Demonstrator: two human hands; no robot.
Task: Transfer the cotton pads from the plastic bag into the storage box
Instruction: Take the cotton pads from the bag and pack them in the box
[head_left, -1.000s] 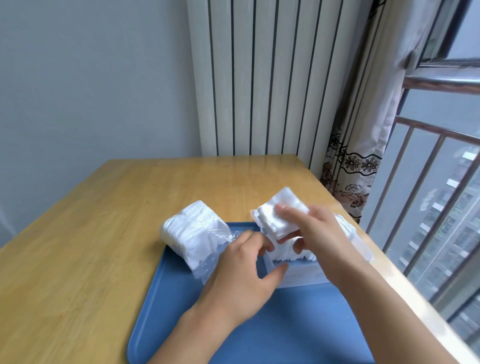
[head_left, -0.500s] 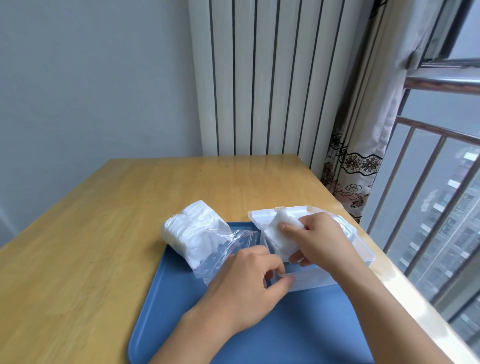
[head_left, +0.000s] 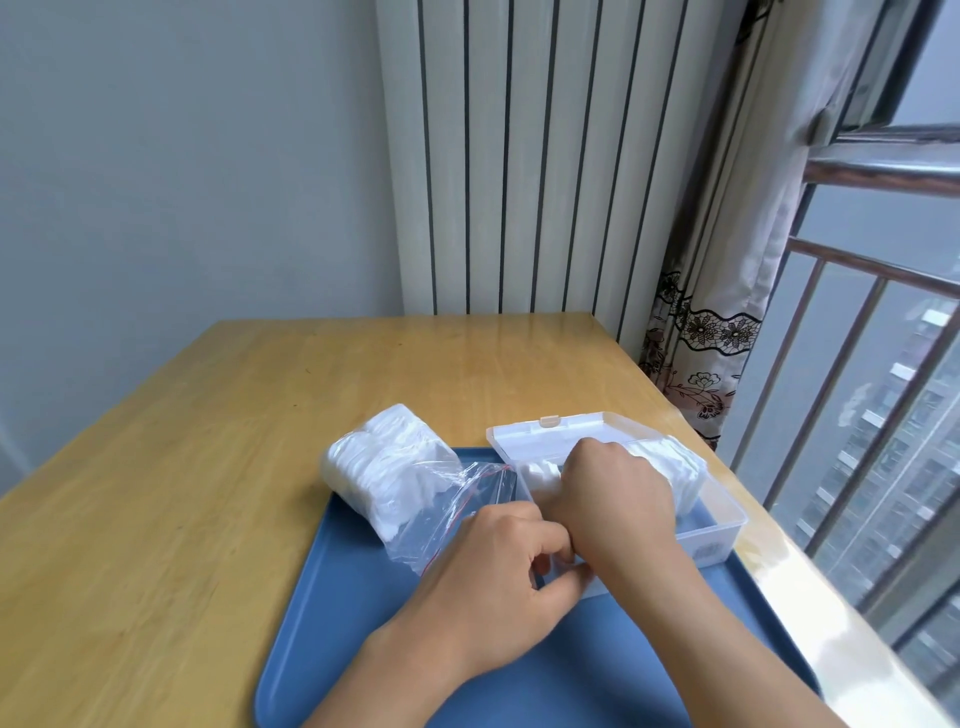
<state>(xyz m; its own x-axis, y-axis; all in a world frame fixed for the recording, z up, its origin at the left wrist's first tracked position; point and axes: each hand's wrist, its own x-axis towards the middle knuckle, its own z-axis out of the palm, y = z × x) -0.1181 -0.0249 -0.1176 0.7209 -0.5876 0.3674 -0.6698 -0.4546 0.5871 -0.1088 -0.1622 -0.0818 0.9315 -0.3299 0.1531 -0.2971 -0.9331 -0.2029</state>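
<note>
The right hand (head_left: 613, 493), fingers curled down into the clear rectangular storage box (head_left: 722, 525) at centre right, seems to press soft white cotton pads (head_left: 540, 472) it held higher a second ago. The left hand (head_left: 498, 582) pinches the box's near wall. The crinkled plastic bag (head_left: 395, 467) of pads lies centre left on the blue tray (head_left: 337, 623).

Two bare forearms in view; hands (head_left: 613, 499) bare; short trimmed nails

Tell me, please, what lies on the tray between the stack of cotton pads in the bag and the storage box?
In the head view, the plastic bag's empty, crumpled open end with its red zip line lies there on the blue tray.
</note>
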